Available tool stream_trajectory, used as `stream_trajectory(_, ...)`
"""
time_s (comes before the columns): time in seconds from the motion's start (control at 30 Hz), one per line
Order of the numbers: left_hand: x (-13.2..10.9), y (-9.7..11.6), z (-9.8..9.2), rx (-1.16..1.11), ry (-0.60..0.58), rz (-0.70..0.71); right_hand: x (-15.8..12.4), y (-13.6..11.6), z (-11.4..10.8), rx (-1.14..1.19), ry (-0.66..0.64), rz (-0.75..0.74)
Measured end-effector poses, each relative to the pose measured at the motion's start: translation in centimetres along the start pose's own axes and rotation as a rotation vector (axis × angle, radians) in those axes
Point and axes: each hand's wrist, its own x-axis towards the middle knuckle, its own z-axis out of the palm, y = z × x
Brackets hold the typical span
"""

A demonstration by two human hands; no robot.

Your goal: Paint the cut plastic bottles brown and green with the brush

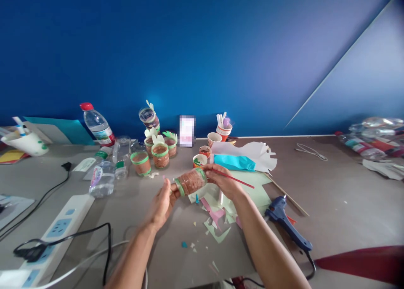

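Observation:
Over the table's middle I hold a cut plastic bottle piece (190,182) painted brown, with green bands round both ends. It lies tilted on its side between my hands. My left hand (166,204) is closed on its left end. My right hand (221,180) grips the right end and also keeps a thin red paintbrush (238,179) that points to the right; the brush's tip is hidden. Just behind stands a paper cup (200,161) with green paint inside, beside a smaller-looking cup (205,151) with brown-red paint.
Several similar painted pots (141,163) stand behind to the left, near clear plastic bottles (102,180). A power strip (59,230) with cables lies at left front. Paper scraps (217,234) litter the middle. A blue glue gun (290,226) and a wooden stick (288,196) lie to the right.

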Motion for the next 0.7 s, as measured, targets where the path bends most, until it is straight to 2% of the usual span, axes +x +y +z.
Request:
stream_trajectory(0.17,-0.01,0.58,0.35,-0.133,-0.04,-0.095,0.12,0.33,-0.01,-0.039,0.003,-0.003)
stream_trajectory(0.37,-0.03,0.33,0.15,-0.187,0.085,-0.149,0.0,0.32,0.16,-0.099,0.005,-0.034)
stream_trajectory(0.5,0.26,0.35,0.01,-0.235,0.163,-0.103,-0.46,-0.13,0.72,-0.161,-0.036,-0.129)
stream_trajectory(0.6,0.53,0.49,-0.19,-0.252,0.273,-0.033,-0.75,-0.48,0.79,-0.152,-0.054,-0.192)
stream_trajectory(0.7,0.76,0.43,-0.54,-0.245,0.379,0.105,-0.62,-0.54,0.32,-0.07,0.015,-0.283)
